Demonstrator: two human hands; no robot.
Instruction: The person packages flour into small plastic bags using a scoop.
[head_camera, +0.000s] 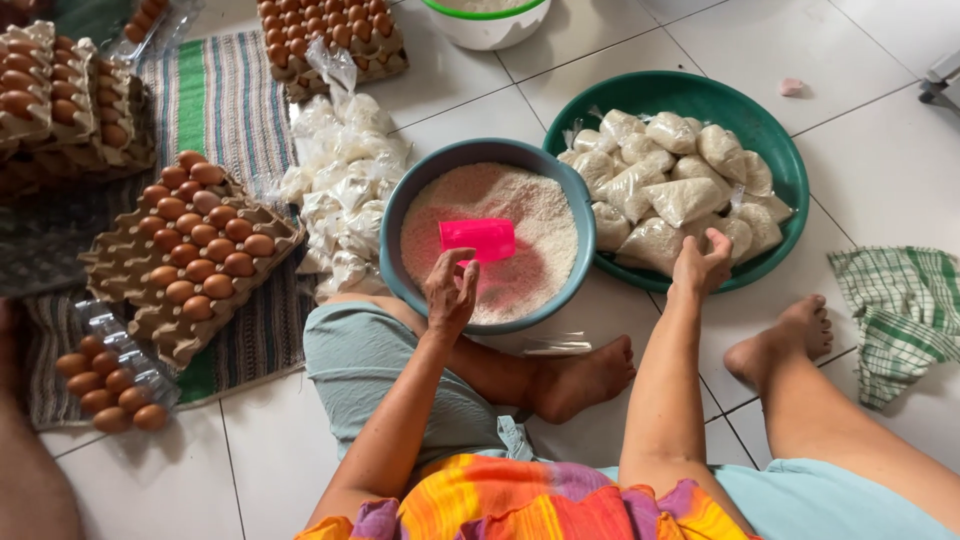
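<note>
Left hand (450, 295) over the grey basin (400, 215) of rice, fingers (462, 268) pinched shut on the pink scoop's (478, 238) near edge, mouth down in the grain for filling. Right hand (700, 265) laid on a filled rice bag (655, 245) in the green basin (785, 150); grip unclear. Egg trays (195, 250) kept alongside on the floor mat (225, 100).

I log a pink scoop (478, 239), blue-grey basin (400, 215) of white rice (530, 215), dark green tub (790, 170), green-checked cloth (900, 305), brown eggs (200, 240), striped mat (225, 100), white floor tiles (880, 170).
</note>
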